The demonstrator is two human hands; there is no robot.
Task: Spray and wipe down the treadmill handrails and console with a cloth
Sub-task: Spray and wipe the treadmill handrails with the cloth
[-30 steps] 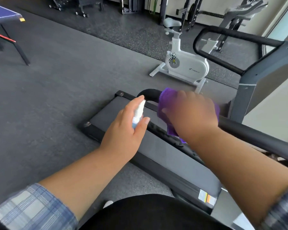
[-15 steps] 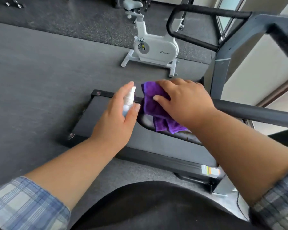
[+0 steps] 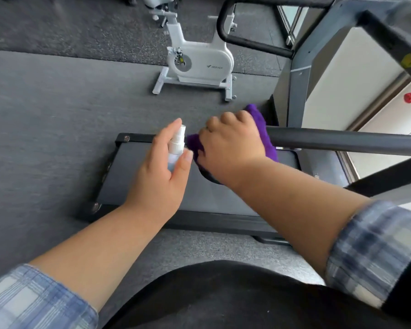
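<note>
My right hand [image 3: 230, 143] presses a purple cloth [image 3: 262, 129] around the end of the near black handrail [image 3: 342, 141], which runs off to the right. Most of the cloth is hidden under the hand. My left hand [image 3: 161, 176] holds a small white spray bottle [image 3: 177, 143] upright just left of the cloth, index finger over the nozzle. Below both hands lies the dark treadmill deck [image 3: 223, 195]. The far handrail [image 3: 247, 45] loops at the top, joined to a grey upright [image 3: 297, 91]. The console is not in view.
A white exercise bike [image 3: 197, 65] stands on the grey floor beyond the treadmill. A light wall with a red fixture [image 3: 409, 98] is on the right. A dark bar [image 3: 389, 41] crosses the upper right corner, close to the camera.
My right hand has slid the cloth rightward along the near handrail from its rounded tip. The left hand stays beside it with the bottle. My view has tilted further downward.
</note>
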